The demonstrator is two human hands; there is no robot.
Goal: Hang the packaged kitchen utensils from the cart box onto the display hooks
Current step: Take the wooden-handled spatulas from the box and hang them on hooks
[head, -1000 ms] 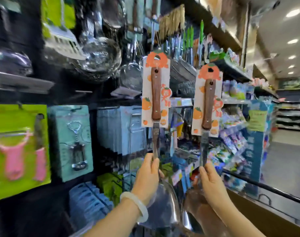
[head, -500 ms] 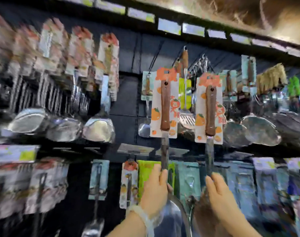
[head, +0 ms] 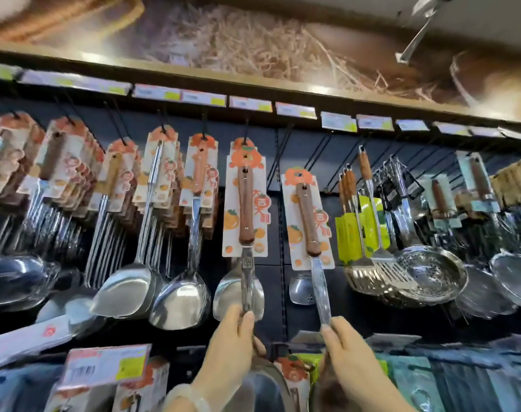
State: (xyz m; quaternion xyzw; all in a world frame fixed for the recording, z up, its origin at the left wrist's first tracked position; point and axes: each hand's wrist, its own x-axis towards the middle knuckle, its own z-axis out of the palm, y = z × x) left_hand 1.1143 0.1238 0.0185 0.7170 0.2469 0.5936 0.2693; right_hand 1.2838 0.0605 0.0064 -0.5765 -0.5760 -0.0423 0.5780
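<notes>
My left hand (head: 232,343) grips the steel shaft of a packaged spatula (head: 245,209) with a brown wooden handle on a white card printed with oranges. Its card top sits right at a black display hook (head: 246,135), over another identical card hanging there. My right hand (head: 347,352) holds a second packaged spatula (head: 308,221) by its shaft, tilted slightly left, its card top just below and beside an empty black hook (head: 284,141). Both steel blades hang low by my wrists, partly hidden.
Rows of similar carded spatulas and ladles (head: 152,203) fill the hooks to the left. Steel skimmers and strainers (head: 431,278) hang to the right. Price tags (head: 250,102) line the shelf edge above. More packaged goods (head: 104,370) hang below my hands.
The view swung from the aisle onto the upper hook row. Both hands raised the spatulas; the left one's card now reaches a hook.
</notes>
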